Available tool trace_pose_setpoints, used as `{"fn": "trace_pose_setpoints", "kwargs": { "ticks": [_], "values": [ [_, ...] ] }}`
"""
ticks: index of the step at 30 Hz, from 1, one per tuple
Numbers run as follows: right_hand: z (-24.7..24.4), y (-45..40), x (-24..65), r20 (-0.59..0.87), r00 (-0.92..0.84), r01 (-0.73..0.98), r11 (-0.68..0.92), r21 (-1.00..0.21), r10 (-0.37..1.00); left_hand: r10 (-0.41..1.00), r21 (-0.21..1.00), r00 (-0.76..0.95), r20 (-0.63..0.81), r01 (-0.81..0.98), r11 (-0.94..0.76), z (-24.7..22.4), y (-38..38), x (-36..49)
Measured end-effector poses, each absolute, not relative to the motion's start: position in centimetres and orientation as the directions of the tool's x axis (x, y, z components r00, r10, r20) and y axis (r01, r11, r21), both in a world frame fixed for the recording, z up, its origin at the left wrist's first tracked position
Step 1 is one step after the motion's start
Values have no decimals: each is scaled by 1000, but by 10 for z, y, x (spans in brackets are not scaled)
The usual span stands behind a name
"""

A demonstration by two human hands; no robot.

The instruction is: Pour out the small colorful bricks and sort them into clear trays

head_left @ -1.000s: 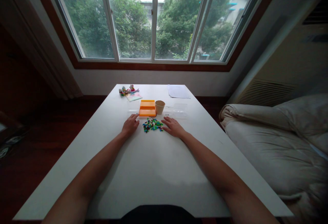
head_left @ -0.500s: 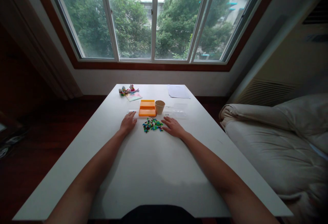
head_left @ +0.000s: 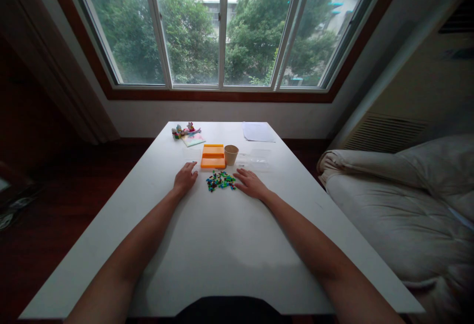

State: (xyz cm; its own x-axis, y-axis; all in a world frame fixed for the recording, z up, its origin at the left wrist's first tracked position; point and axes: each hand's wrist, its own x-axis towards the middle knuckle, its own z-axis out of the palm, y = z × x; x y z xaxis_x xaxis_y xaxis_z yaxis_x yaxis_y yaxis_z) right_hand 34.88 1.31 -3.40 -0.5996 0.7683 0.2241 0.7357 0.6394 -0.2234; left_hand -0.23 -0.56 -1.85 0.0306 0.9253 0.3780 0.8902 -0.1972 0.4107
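Observation:
A pile of small toy bricks (head_left: 221,180), mostly green, blue and dark, lies loose on the white table (head_left: 229,235). To its left my left hand (head_left: 185,177) rests on the tabletop, fingers stretched forward and holding nothing. My right hand (head_left: 250,183) lies flat at the pile's right edge, fingers apart, its tips close to the nearest bricks. Just beyond the pile sit an orange tray (head_left: 213,155) with compartments and a brown paper cup (head_left: 231,155). A clear plastic container (head_left: 191,155), faint against the table, is beyond my left fingertips.
Clear plastic containers (head_left: 255,160) lie right of the cup. Small colourful figures (head_left: 181,131) and a patterned sheet (head_left: 194,140) are at the far left corner, white paper (head_left: 258,132) at the far right. A padded beige couch (head_left: 392,205) flanks the table; a window (head_left: 222,32) is ahead.
Both hands stay almost still. The clear container beyond my left hand seems to have shifted slightly left. The bricks, tray and cup look unchanged.

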Motion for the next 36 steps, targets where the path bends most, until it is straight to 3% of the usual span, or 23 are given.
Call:
{"fn": "trace_pose_setpoints", "kwargs": {
  "ticks": [14,25,31,36],
  "values": [
    [-35,13,349,222,-605,735,644,-213,764,915,407,103,389,872,-271,-15,-12,1],
    [-33,10,348,226,-593,746,633,-208,773,859,319,214,465,865,-388,-8,2,19],
    [-30,13,340,257,-543,775,595,-214,800,879,299,188,439,892,-340,-8,13,41],
    [-24,21,329,270,-493,808,550,-212,827,894,353,135,428,885,-303,-14,21,47]
  ]
}}
